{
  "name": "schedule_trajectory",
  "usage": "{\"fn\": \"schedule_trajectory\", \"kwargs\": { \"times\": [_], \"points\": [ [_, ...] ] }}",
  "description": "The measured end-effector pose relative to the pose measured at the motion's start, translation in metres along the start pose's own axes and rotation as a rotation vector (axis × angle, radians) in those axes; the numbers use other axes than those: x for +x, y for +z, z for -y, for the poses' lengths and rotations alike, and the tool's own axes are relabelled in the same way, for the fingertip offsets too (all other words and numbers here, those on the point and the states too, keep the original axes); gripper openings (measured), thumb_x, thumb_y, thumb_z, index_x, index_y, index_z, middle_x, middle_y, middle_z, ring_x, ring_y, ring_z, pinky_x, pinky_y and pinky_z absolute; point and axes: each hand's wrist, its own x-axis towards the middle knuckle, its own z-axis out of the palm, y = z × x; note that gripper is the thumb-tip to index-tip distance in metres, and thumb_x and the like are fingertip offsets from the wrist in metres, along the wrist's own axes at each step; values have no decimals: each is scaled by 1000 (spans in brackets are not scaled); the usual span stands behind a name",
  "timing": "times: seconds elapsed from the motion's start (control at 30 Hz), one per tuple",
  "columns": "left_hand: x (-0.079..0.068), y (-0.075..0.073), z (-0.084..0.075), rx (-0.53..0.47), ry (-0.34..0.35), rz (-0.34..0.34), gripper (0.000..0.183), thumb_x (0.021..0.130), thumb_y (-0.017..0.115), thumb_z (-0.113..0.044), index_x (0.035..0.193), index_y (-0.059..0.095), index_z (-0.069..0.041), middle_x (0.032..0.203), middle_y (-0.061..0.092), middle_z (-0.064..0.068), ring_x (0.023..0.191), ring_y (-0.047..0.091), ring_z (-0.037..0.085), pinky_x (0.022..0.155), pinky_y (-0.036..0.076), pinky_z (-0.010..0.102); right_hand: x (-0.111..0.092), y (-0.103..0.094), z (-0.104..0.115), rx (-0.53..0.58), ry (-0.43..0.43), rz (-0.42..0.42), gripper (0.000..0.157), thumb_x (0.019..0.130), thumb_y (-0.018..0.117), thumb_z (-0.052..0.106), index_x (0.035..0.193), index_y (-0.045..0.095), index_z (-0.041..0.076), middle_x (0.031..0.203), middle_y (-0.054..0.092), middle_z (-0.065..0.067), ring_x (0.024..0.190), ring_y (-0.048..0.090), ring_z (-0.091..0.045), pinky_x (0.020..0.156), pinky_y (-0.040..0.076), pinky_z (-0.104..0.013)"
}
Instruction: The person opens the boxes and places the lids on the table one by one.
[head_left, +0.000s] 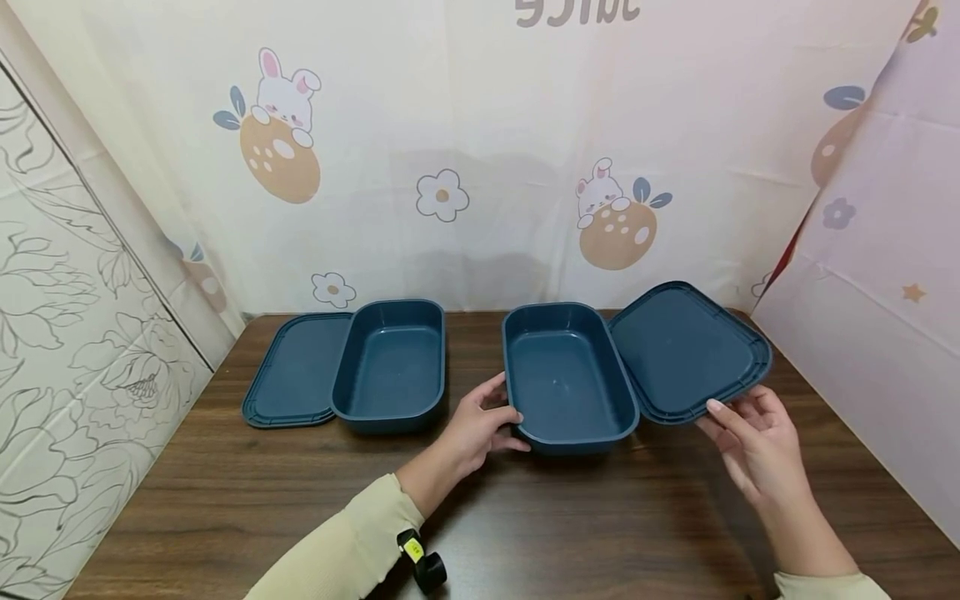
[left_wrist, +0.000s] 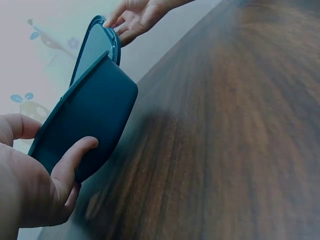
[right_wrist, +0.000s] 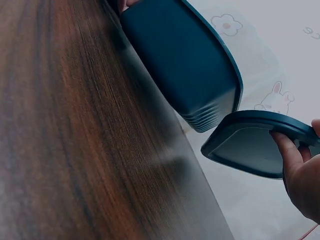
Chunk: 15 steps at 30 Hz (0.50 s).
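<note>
My left hand (head_left: pixel 480 423) grips the front left corner of a dark blue rectangular food container (head_left: pixel 572 387), which has no lid on and looks empty inside. In the left wrist view the thumb lies along the container's outer wall (left_wrist: pixel 100 110). My right hand (head_left: pixel 757 442) pinches the near right corner of a matching blue lid (head_left: pixel 686 354). That lid is tilted, its right side raised off the table, and its left edge lies close beside the container's right wall. Whether lid and container touch there, I cannot tell.
On the left of the wooden table (head_left: pixel 300 500) stands a second open blue container (head_left: pixel 397 367). Its left side overlaps another blue lid (head_left: pixel 296 371) lying flat. A printed curtain (head_left: pixel 495 108) hangs along the back edge, and a light wall (head_left: pixel 877 333) borders the right side.
</note>
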Motion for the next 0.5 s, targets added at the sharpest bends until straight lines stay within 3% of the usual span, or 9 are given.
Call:
{"fn": "schedule_trajectory", "kwargs": {
  "times": [0.5],
  "points": [
    [25,11,1,-1,11,-37,76,80,58,14,149,41,-12,134,46,24,89,64,30,64,58,48,15,-5,-18,76,47,-101,45,88,42,-29,123,50,-1,107,61,-17,95,67,-28,75,58,-41]
  ]
}}
